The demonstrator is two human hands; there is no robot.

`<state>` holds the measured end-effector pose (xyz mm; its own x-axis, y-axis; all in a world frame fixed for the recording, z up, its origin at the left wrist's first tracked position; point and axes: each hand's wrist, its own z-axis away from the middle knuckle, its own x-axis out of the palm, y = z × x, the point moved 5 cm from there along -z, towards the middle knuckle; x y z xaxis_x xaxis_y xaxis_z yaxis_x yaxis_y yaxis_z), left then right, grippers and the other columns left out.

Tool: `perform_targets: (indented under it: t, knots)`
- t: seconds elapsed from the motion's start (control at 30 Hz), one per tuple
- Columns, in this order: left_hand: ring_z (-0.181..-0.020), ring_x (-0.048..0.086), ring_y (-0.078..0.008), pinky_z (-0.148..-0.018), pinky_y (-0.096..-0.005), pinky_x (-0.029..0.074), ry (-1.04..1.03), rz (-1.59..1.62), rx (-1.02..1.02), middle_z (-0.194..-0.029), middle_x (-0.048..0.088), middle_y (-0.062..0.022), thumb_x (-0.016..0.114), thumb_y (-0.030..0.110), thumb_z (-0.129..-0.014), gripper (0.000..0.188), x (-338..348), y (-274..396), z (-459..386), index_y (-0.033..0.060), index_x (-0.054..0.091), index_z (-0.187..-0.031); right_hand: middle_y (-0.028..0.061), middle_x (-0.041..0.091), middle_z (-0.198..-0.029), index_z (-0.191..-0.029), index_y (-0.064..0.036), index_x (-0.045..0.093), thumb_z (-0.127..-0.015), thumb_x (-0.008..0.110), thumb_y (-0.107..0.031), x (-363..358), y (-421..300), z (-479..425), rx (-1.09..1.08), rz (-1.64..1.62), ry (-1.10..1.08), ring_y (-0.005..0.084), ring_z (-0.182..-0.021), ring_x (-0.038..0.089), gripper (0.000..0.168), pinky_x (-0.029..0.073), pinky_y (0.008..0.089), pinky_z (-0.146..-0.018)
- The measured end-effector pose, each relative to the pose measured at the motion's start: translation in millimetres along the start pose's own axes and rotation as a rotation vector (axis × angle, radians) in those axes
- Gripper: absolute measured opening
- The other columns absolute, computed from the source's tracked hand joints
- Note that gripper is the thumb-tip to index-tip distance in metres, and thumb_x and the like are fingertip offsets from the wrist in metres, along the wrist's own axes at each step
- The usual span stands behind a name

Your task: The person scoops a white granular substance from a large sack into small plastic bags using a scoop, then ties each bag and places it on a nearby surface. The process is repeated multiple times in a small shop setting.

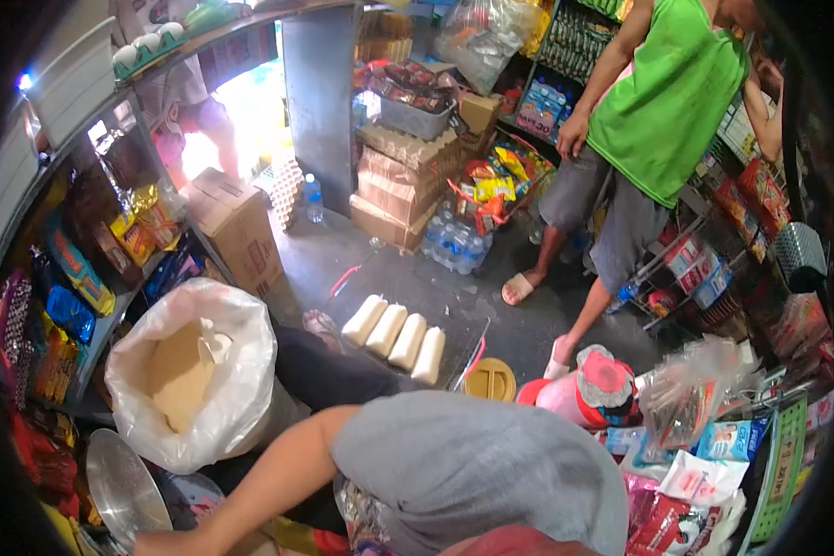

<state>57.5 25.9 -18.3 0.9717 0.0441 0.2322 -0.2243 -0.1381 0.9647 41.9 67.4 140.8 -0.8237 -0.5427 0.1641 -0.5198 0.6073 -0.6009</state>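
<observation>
My left hand point(167, 543) is at the bottom left edge, partly cut off, beside a round metal pan point(126, 490); its fingers and anything in them are hidden. My right hand is out of view. Above my bare left forearm stands an open white plastic-lined sack point(250, 417) of light brown granular material point(174, 375), with a white scoop point(213, 345) resting in it. Several filled, pale elongated plastic bags point(404, 340) lie side by side on a dark surface between pink-red handles point(476, 358). A round yellow-brown lid point(490, 380) is to their right.
A person in a green sleeveless top point(667, 104) stands at the upper right. A cardboard box point(233, 222), stacked cartons point(396, 174) and packed water bottles point(456, 240) stand beyond the bags. Snack packets fill the left shelf point(104, 347); wrapped goods point(695, 514) crowd the lower right.
</observation>
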Motion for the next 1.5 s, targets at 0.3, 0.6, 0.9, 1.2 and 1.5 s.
perform_targets:
  t: [0.3, 0.6, 0.9, 1.2, 1.5]
  knots:
    - [-0.112, 0.048, -0.0233, -0.098, -0.0369, 0.036, -0.016, -0.060, -0.052, -0.121, 0.050, -0.0136, 0.048, 0.024, -0.091, 0.044, 10, -1, -2, -0.0030, 0.044, -0.126, 0.0076, 0.050, -0.060, -0.069, -0.003, 0.054, -0.092, 0.048, -0.029, -42, -13, 16, 0.118, -0.050, 0.074, 0.0231, -0.056, 0.048, 0.035, 0.039, 0.0382, -0.054]
    - [-0.106, 0.052, -0.0217, -0.094, -0.0363, 0.040, 0.051, -0.194, -0.046, -0.114, 0.055, -0.0126, 0.050, 0.018, -0.091, 0.037, -37, 23, 11, -0.0038, 0.049, -0.121, 0.0117, 0.060, -0.086, -0.081, -0.004, 0.060, -0.093, 0.037, -0.040, -69, 17, 96, -0.086, 0.290, -0.140, 0.0269, -0.086, 0.057, 0.044, 0.040, 0.0409, -0.078]
    - [-0.087, 0.057, -0.0171, -0.076, -0.0284, 0.047, 0.459, -0.324, 0.259, -0.100, 0.059, -0.0119, 0.049, 0.011, -0.093, 0.023, -40, 44, 2, -0.0055, 0.055, -0.108, 0.0022, 0.058, -0.079, -0.095, -0.009, 0.062, -0.075, 0.069, -0.030, -108, 2, 92, 0.296, 0.505, -0.075, 0.0238, -0.086, 0.049, 0.030, 0.033, 0.0372, -0.087]
    - [-0.084, 0.055, -0.0192, -0.078, -0.0305, 0.039, -0.142, -0.207, 0.516, -0.084, 0.063, -0.0085, 0.070, 0.016, -0.074, 0.022, -29, 91, -23, 0.0033, 0.052, -0.071, 0.0009, 0.052, -0.073, -0.075, -0.011, 0.057, -0.078, 0.065, -0.029, -96, -50, 97, 0.110, 0.458, -0.337, 0.0200, -0.087, 0.049, 0.020, 0.030, 0.0406, -0.083]
    - [-0.068, 0.056, -0.0270, -0.061, -0.0353, 0.040, -0.997, -1.140, 0.285, -0.071, 0.058, -0.0066, 0.070, 0.012, -0.063, 0.019, 6, 155, 2, 0.0059, 0.055, -0.072, 0.0001, 0.055, -0.074, -0.073, -0.013, 0.060, -0.072, 0.068, -0.026, -100, -81, 84, 0.055, 0.425, -0.793, 0.0193, -0.076, 0.048, 0.015, 0.030, 0.0383, -0.069]
